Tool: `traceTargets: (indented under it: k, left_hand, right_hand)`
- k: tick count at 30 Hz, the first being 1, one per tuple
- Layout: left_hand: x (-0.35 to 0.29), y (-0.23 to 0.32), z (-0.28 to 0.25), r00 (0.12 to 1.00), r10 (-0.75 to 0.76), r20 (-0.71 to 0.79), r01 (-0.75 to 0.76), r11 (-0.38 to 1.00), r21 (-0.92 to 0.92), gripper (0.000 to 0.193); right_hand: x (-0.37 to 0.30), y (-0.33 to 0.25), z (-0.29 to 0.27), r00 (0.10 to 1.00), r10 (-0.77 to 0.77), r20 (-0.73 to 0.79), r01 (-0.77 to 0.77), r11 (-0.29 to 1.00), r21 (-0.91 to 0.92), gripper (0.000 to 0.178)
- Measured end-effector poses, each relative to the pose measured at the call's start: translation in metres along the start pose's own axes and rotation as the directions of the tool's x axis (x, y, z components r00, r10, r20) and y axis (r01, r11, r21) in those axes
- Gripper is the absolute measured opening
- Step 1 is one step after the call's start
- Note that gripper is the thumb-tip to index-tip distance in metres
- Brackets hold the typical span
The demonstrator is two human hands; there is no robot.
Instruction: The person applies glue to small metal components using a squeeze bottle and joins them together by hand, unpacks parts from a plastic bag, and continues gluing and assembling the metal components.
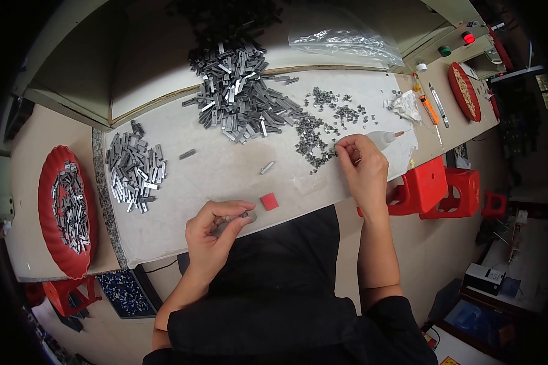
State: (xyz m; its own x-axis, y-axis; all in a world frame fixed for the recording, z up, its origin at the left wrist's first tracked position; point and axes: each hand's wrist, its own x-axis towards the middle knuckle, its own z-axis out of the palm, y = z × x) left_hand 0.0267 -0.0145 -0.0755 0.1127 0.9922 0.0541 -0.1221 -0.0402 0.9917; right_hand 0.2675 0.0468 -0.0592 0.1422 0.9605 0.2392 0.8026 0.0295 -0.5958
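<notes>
My left hand (212, 234) is closed near the table's front edge, thumb and fingertips pinching a small grey metal piece (248, 216) that they partly cover. A small red block (269, 202) lies just right of it. Further right, my right hand (364, 167) has its thumb and index finger together at the edge of a scatter of tiny dark metal parts (310, 139); whatever sits between those fingertips is too small to make out. A single metal bar (267, 167) rests on the white tabletop between my hands, and another bar (187, 154) lies farther left.
A large heap of grey metal bars (240, 91) rises at the back, with a smaller pile (134, 170) at left. Red trays (49, 225) (463, 91) stand at both sides. A squeeze bottle (380, 139), orange knife (429, 111) and tweezers (438, 104) lie at right.
</notes>
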Motion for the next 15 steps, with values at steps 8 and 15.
traceTargets:
  k: [8, 15]
  left_hand:
    - [0.000, -0.007, 0.002, 0.997, 0.042, -0.071, -0.037, 0.996, 0.076, 0.011]
    - [0.000, -0.006, 0.000, 0.992, 0.088, -0.092, -0.085, 0.996, 0.034, 0.011]
  right_hand:
    - [0.008, 0.000, -0.002, 0.997, -0.015, 0.072, 0.017, 1.000, -0.017, 0.006]
    - [-0.004, -0.010, 0.000, 1.000, -0.015, -0.016, 0.016, 0.997, 0.074, 0.006]
